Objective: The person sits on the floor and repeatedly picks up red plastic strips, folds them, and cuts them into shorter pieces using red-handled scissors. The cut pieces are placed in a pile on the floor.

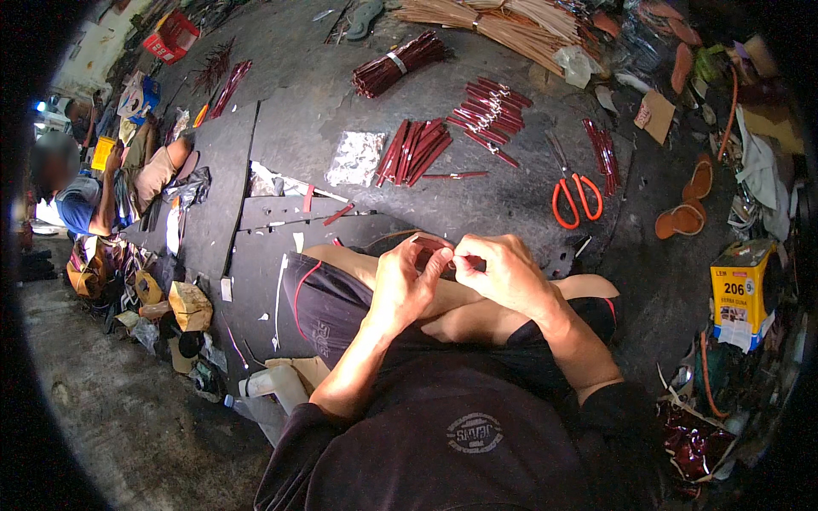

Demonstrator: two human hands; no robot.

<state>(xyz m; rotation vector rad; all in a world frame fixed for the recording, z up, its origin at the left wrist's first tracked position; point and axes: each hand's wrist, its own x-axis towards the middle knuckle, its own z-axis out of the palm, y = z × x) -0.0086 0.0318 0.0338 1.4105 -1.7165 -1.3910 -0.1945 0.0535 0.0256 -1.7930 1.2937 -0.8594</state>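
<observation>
Over my crossed legs, my left hand (407,277) and my right hand (504,271) meet with fingertips pinched together. Between them shows a dark red strip (434,245), partly hidden by the fingers. Beyond my hands lies a fanned pile of short dark red strips (415,153). Farther off, a row of dark red strips with silvery bits across it (492,111) lies to the right of that pile. A clear plastic bag of small silvery pieces (355,158) is to its left. Scissors with orange handles (576,199) lie right of centre, blades pointing away.
A tied dark red bundle (399,65) and long tan strips (503,30) lie at the back. More red strips (601,157) lie near the scissors. Sandals (686,213) and a yellow tin (741,294) stand right. Another person (85,200) sits left; a white jug (277,387) is beside me.
</observation>
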